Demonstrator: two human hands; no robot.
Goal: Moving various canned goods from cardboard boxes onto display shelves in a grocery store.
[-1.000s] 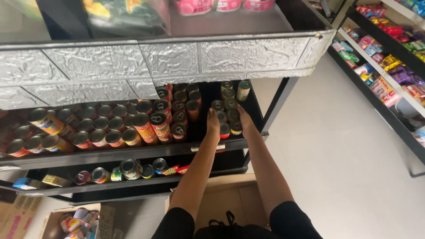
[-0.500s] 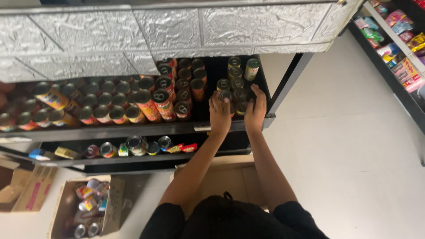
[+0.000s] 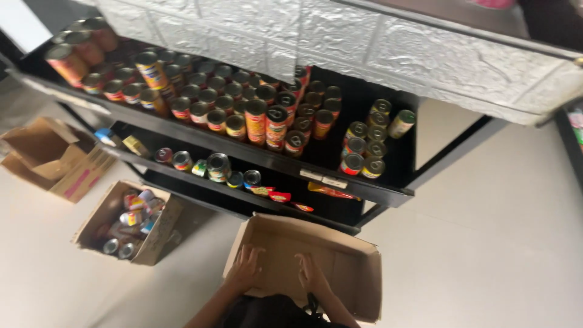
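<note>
Looking down: I see both hands lowered into an open cardboard box (image 3: 340, 267) on the floor, just in front of the black shelf unit (image 3: 364, 188).
Left hand: my left hand (image 3: 246, 268) is at the box's near-left edge, fingers spread and loosely curled, holding nothing.
Right hand: my right hand (image 3: 313, 273) is over the middle of the box floor, fingers bent and a little apart, also holding nothing that I can make out; the picture is blurred here.
Box location: it sits on the pale floor (image 3: 486, 243), flaps open, just beside the lowest shelf.
Handling: I judge the box light and fairly stiff at the corners but soft along the flaps; its walls would buckle under a squeeze. I would take hold low on two opposite walls or under the base rather than by a flap.
Cans: rows of tins (image 3: 267, 115) stand upright on the middle shelf, with a smaller cluster (image 3: 364, 146) at the right end. I expect them to be heavy for their size, hard and smooth-sided.
Other boxes: a second box with cans (image 3: 130, 222) and an empty one (image 3: 48, 158) lie to the left, well apart from the hands.
Room: a shop aisle, with a silver embossed panel (image 3: 364, 42) overhanging the shelves.
</note>
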